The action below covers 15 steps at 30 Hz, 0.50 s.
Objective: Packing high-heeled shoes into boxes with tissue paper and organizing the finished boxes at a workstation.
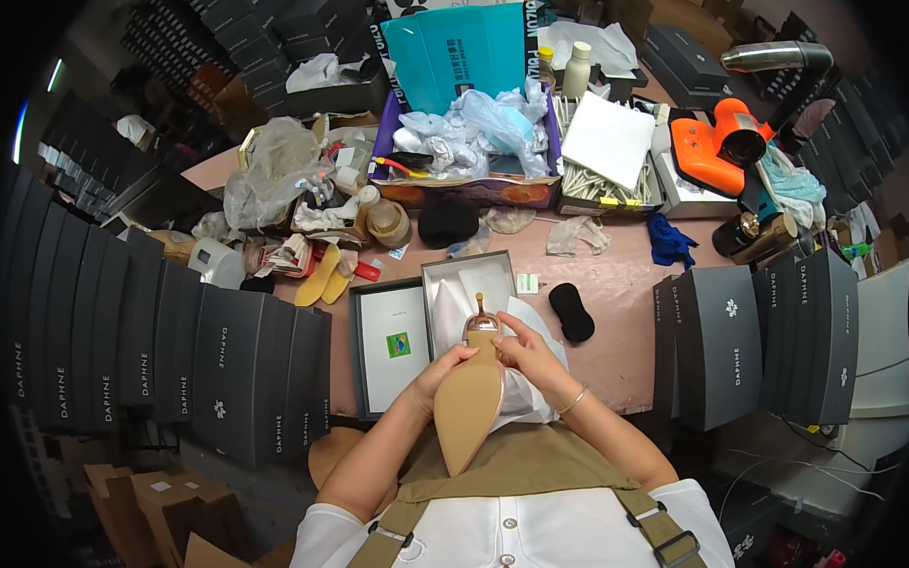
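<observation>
A high-heeled shoe (466,395) is turned over in front of me, tan sole up, its pointed toe toward my body and its slim heel at the far end. My left hand (439,376) grips its left side, thumb on the sole's narrow part. Around the right side, near the heel, my right hand (528,353) is closed, with the index finger bent beside the heel base. White tissue paper (523,399) lies under the right hand and spills out of an open grey shoebox (441,272). Left of that box rests its lid (381,320), white inside with a small green sticker.
Dark shoeboxes stand in rows at left (246,377) and right (718,343). Across the pink table (612,365) are a black oval pad (571,312), yellow insoles (324,275), a blue cloth (670,239), a purple-edged carton (478,193) of crumpled paper and an orange tool (707,158).
</observation>
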Motion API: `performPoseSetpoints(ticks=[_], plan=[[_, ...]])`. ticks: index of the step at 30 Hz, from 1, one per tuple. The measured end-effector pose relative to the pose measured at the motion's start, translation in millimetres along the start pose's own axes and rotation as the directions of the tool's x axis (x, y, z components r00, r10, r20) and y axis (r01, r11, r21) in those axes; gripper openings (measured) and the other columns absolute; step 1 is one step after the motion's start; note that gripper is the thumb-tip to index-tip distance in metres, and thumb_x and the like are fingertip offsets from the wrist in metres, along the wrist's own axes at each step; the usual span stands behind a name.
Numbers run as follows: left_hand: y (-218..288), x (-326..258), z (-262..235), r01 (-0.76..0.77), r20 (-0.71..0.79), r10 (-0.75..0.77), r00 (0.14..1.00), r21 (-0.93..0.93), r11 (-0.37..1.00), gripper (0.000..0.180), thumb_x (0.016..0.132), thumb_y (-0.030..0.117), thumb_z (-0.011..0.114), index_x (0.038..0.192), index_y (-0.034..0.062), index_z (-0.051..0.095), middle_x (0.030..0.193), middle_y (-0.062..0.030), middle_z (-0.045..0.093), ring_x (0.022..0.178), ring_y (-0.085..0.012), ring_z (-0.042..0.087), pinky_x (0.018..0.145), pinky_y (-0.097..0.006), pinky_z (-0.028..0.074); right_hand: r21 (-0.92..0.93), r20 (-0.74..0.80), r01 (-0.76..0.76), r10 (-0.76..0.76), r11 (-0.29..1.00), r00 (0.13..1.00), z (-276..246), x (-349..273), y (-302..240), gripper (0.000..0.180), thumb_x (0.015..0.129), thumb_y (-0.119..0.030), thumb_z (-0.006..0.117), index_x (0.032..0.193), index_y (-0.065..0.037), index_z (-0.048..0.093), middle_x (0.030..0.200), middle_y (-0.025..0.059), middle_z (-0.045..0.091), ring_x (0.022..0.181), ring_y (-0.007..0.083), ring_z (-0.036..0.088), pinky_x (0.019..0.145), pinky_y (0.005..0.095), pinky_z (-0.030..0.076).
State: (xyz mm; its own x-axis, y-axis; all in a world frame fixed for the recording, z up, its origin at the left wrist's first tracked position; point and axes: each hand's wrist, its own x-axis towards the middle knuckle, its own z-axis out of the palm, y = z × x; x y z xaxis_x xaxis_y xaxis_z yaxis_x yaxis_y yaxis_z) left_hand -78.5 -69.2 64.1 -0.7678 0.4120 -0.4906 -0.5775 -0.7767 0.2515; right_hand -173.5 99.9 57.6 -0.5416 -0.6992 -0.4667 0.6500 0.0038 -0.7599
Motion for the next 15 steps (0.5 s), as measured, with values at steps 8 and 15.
performPoseSetpoints(ticks=[8, 15], plan=[[59.6, -12.7, 34.4, -0.209, 0.099, 0.189, 0.977, 0.62, 0.756, 0.039, 0.084, 0.018, 0.047, 0.116, -0.0032, 0.053, 0.105, -0.0105, 0.061, 0.093, -0.0163, 0.06, 0.085, -0.029, 0.047, -0.173, 0.163, 0.418, -0.393, 0.892, 0.905, 36.9, -5.3, -66.4, 0.062, 0.086, -0.003, 0.061, 0.141, -0.005, 0.032, 0.09, 0.0035, 0.059, 0.079, 0.0066, 0.056, 0.067, 0.0211, 0.047], [54.0, -13.8, 51.2, -0.248, 0.085, 0.257, 0.963, 0.657, 0.712, 0.034, 0.087, 0.02, 0.048, 0.11, -0.0029, 0.058, 0.103, -0.0085, 0.062, 0.093, -0.0146, 0.059, 0.085, -0.028, 0.045, -0.242, 0.133, 0.449, -0.429, 0.86, 0.894, 46.1, -7.6, -81.1, 0.055, 0.087, -0.002, 0.06, 0.137, -0.004, 0.036, 0.084, 0.0024, 0.058, 0.068, 0.0045, 0.052, 0.057, 0.0184, 0.042]])
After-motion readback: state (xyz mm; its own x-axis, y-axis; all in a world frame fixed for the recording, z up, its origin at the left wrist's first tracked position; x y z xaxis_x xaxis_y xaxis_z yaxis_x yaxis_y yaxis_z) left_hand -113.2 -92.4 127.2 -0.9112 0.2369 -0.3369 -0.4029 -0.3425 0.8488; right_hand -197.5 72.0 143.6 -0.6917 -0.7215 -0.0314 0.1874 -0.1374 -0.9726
